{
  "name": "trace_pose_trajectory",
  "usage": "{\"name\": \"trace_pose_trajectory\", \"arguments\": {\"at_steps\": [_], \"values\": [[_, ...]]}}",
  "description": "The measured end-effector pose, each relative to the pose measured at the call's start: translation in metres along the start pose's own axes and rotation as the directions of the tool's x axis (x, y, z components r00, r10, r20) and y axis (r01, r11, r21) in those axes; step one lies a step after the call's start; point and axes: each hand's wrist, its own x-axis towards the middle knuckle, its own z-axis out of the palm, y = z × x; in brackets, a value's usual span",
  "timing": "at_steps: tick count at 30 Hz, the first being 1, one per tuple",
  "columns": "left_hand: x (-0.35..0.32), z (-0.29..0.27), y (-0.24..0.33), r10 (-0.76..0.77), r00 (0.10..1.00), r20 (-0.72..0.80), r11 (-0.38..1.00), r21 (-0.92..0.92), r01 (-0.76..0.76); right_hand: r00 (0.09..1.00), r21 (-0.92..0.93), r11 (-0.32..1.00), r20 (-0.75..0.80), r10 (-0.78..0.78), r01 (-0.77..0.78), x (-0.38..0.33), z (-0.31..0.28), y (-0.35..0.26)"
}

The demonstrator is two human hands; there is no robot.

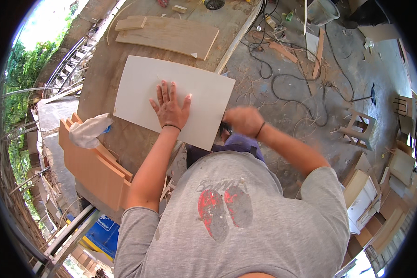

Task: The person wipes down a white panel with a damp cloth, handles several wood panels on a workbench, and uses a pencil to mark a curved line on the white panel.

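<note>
A white rectangular board [139, 88] lies flat on a brown wooden worktop [97, 83]. My left hand [172, 109] rests palm down on its surface, fingers stretched and spread. At the board's right edge is my right hand [244, 121], blurred by motion. Its fingers look curled into a fist; whatever they may hold is hidden. Something small and dark [225, 129] shows just below that fist, too unclear to name.
Wooden planks [176, 39] lie beyond the board. Left of my left forearm stand brown panels [90, 169] with a whitish cloth [89, 131] on top. Black cables [287, 95] and offcuts litter the floor at right, near a stool [360, 129]. A bucket [323, 12] stands farther back.
</note>
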Motion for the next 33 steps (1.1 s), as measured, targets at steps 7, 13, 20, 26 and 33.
{"name": "trace_pose_trajectory", "arguments": {"at_steps": [7, 13, 20, 26, 33], "values": [[0.001, -0.001, -0.001, 0.028, 0.999, -0.020, 1.000, -0.001, -0.028, 0.897, -0.419, 0.821, 0.035, 0.441, -0.388, 0.040, -0.048, 0.073], [-0.002, 0.000, -0.003, 0.013, 1.000, -0.019, 1.000, 0.003, -0.013, 0.998, -0.034, 0.999, 0.061, 0.007, -0.005, 0.007, -0.007, 0.017], [0.001, 0.000, -0.002, 0.032, 0.999, -0.038, 0.999, -0.013, -0.033, 0.905, -0.366, 0.841, -0.009, 0.426, -0.400, 0.043, -0.050, 0.073], [0.000, 0.001, -0.003, 0.025, 0.998, -0.055, 0.999, -0.030, -0.026, 0.996, -0.132, 0.991, 0.095, 0.003, 0.010, 0.011, -0.014, 0.028], [0.004, 0.001, -0.002, 0.020, 0.998, -0.056, 1.000, -0.011, -0.021, 0.946, -0.372, 0.870, -0.081, 0.315, -0.322, 0.045, -0.042, 0.082]]}}
